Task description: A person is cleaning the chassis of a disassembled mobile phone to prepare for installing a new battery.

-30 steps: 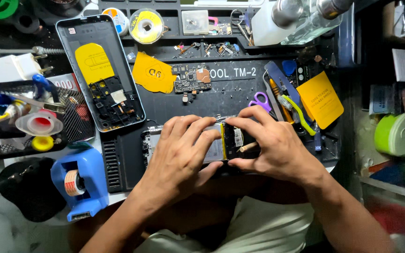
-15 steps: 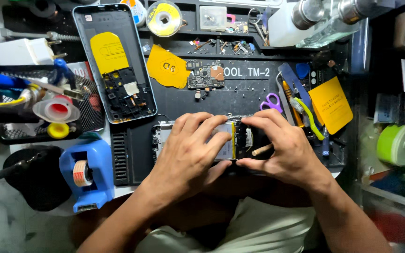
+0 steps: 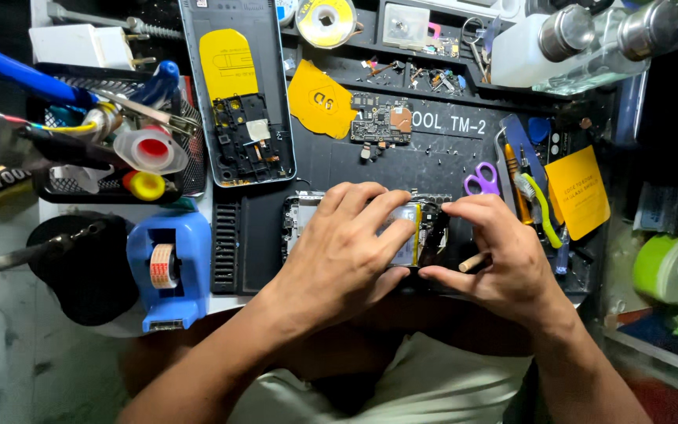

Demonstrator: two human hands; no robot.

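Cluttered and dark, the repair bench is covered by a black work mat (image 3: 449,169) crowded with small parts, and every place below is given from the opened phone (image 3: 425,232) lying near the mat's front edge. Over that phone the left hand (image 3: 347,251) lies flat, fingers spread across its body and pinning it down, while the right hand (image 3: 504,255) is closed in a pinch on the phone's right end, with a pale wooden stick (image 3: 472,261) poking out under its fingers. Judging by this grip, the step in hand looks like seating or freeing a part inside the body, and the next move would call for light, steady pressure so that nothing small slips. Up and to the left of the phone lies a grey back cover (image 3: 237,94) with a yellow patch inside it; straight above sits a bare circuit board (image 3: 380,122) beside a yellow rounded sticker (image 3: 322,98). To the right lie purple-handled scissors (image 3: 480,178) and a square orange-yellow label (image 3: 577,191) with dark print. Far left stands a blue tape dispenser (image 3: 168,267), and far right a green round tub (image 3: 672,271). At the top right stand two white bottles with metal caps (image 3: 559,39).
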